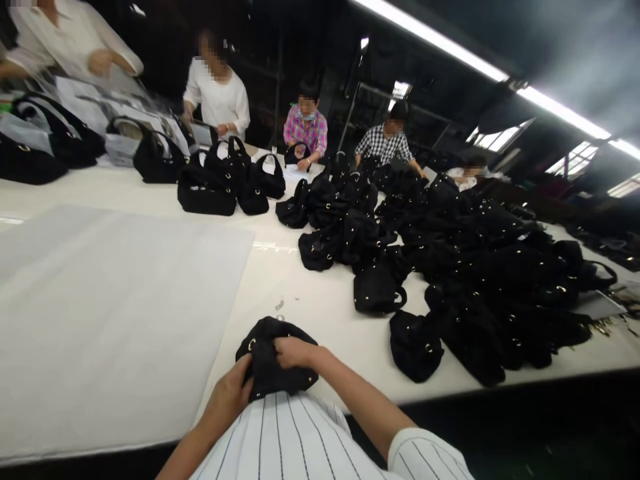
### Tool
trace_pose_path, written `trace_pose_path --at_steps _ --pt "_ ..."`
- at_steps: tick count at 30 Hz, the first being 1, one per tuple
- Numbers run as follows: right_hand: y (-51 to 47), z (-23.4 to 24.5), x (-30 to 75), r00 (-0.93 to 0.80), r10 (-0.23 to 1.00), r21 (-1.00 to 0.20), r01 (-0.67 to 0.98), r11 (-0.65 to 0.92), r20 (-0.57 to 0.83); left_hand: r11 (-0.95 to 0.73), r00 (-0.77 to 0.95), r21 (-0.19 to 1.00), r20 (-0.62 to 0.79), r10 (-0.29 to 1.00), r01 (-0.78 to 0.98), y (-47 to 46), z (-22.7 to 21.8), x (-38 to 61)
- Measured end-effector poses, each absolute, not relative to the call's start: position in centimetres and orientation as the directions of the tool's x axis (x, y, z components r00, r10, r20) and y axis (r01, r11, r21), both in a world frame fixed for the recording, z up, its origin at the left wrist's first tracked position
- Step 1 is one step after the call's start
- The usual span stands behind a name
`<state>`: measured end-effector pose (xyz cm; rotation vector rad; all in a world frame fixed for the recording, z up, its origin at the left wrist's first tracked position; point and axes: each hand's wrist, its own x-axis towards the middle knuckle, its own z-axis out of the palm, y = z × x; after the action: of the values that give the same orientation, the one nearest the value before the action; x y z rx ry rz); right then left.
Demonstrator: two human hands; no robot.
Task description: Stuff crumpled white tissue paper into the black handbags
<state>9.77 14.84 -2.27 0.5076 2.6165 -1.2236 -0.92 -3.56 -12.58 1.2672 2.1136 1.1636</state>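
A black handbag (270, 367) with gold-coloured metal fittings rests at the front of the white table, close against my striped shirt. My left hand (231, 390) grips its left side, with the fingertips hidden in the dark fabric. The fingers of my right hand (295, 352) reach into the bag or into a fold of its top; the cloth covers their tips. Just beyond the bag, small scraps (280, 304) lie on the tabletop.
A big heap of black handbags (470, 260) covers the table's right side. White sheeting (115, 313) is spread on the left. More finished-looking bags (207, 187) stand at the back left. Several co-workers (217, 93) are along the far side. Overhead runs a tube light (435, 40).
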Motion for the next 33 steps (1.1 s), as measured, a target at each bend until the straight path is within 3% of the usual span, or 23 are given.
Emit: trace_pose_path --at_steps 2,5,7,12,16,18,20,23,25,27,30,33 --pt "15.8 -2.0 12.4 -0.931 0.212 -0.799 0.365 0.479 -0.298 0.29 -0.545 0.815 0.037 0.838 0.501 -3.8 -12.5 -0.7" --pt "16.4 -1.1 16.6 -0.847 0.409 -0.86 0.455 0.23 -0.339 0.401 -0.608 0.788 -0.043 0.793 0.468 -3.9 -11.4 0.0" --pt "16.0 -0.9 18.5 -0.775 0.521 -0.842 0.509 0.179 -0.358 0.462 -0.635 0.757 -0.081 0.768 0.462 -3.4 -10.3 0.6" --pt "14.1 -1.5 19.9 -0.777 0.594 -0.824 0.466 0.322 -0.208 0.538 -0.613 0.684 -0.165 0.773 0.494 -1.8 -7.6 -0.2" --pt "12.6 -1.4 20.8 -0.839 0.519 -0.799 0.423 0.428 -0.166 0.428 -0.363 0.729 -0.26 0.895 0.534 -1.2 -5.4 -5.7" --pt "11.7 -1.6 21.0 -0.85 0.505 -0.778 0.417 0.469 -0.151 0.428 -0.383 0.697 -0.233 0.894 0.575 0.4 -4.0 -8.2" --pt "10.9 -2.3 20.4 -0.812 0.577 -0.745 0.439 0.503 -0.089 0.414 -0.452 0.665 -0.128 0.883 0.621 3.2 -2.6 -9.2" --pt "11.1 -3.5 18.9 -0.77 0.637 -0.705 0.431 0.563 0.039 0.24 -0.276 0.653 -0.049 0.96 0.718 8.4 -1.6 -7.9" --pt "12.6 -3.9 18.0 -0.785 0.612 -0.704 0.382 0.599 0.094 0.163 -0.095 0.566 -0.148 0.984 0.808 11.0 -1.7 -6.2" --pt "15.3 -3.8 17.5 -0.784 0.601 -0.711 0.334 0.619 0.155 0.161 -0.057 0.409 -0.254 0.966 0.898 12.2 -2.2 -4.5" --pt "19.8 -3.3 17.1 -0.707 0.659 -0.722 0.314 0.617 0.256 0.252 -0.18 0.225 -0.299 0.937 0.941 11.8 -2.8 -2.1" --pt "21.9 -3.3 16.5 -0.584 0.75 -0.748 0.338 0.572 0.31 0.368 -0.309 0.151 -0.308 0.9 0.918 10.7 -2.8 -0.1"
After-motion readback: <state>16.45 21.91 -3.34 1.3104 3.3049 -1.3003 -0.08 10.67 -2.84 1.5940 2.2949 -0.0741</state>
